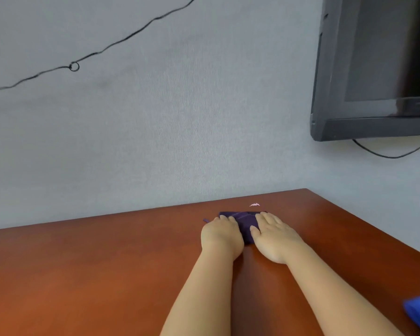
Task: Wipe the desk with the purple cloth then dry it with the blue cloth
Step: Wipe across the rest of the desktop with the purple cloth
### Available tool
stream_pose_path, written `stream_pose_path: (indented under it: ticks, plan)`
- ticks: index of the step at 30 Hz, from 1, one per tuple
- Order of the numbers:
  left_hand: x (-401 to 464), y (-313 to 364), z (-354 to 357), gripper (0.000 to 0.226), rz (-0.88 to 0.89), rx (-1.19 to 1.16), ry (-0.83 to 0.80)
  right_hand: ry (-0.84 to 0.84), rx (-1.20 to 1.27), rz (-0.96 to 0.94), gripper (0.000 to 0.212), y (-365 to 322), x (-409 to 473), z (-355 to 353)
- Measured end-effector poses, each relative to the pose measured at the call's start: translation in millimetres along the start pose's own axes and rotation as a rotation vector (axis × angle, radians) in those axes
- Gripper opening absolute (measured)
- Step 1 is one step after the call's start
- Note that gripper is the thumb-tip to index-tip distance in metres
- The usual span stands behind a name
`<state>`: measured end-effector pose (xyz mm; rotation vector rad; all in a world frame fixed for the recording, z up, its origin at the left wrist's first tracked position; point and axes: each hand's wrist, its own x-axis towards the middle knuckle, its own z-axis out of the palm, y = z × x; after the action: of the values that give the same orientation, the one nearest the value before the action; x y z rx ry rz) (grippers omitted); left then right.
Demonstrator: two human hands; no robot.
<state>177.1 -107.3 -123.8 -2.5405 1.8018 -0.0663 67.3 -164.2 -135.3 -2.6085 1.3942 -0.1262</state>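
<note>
Currently pressing purple cloth (pixel 243 221) flat with left hand (pixel 220 232) and right hand (pixel 274 235), fingers spread; risks pushing pink scrap (pixel 254 204) at twelve o'clock off desk (pixel 107 275).

So both our bare forearms reach forward side by side, angling in toward each other a bit, and both hands land on the purple cloth (pixel 243 224). Our left hand (pixel 220 235) sits palm down on the cloth's left end, fingers bent over its far edge; we can't really tell how tightly they grip. Our right hand (pixel 274 235) lies flat on the cloth's right part, fingers straight and close together, thumb pointing in toward the left hand. The two hands are near each other, not touching.
</note>
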Motion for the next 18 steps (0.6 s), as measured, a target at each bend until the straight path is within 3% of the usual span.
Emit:
stream_pose_path:
  ticks: [8,18]
  plan:
    - [-26.4,1.9,3.0,0.050,0.004,0.023,-0.016,-0.015,0.010,-0.003,0.057,-2.7,-30.3,2.3]
    - [30.3,-4.7,1.1,0.051,0.013,0.013,-0.010,0.019,0.031,-0.008,0.058,5.6,27.3,0.5]
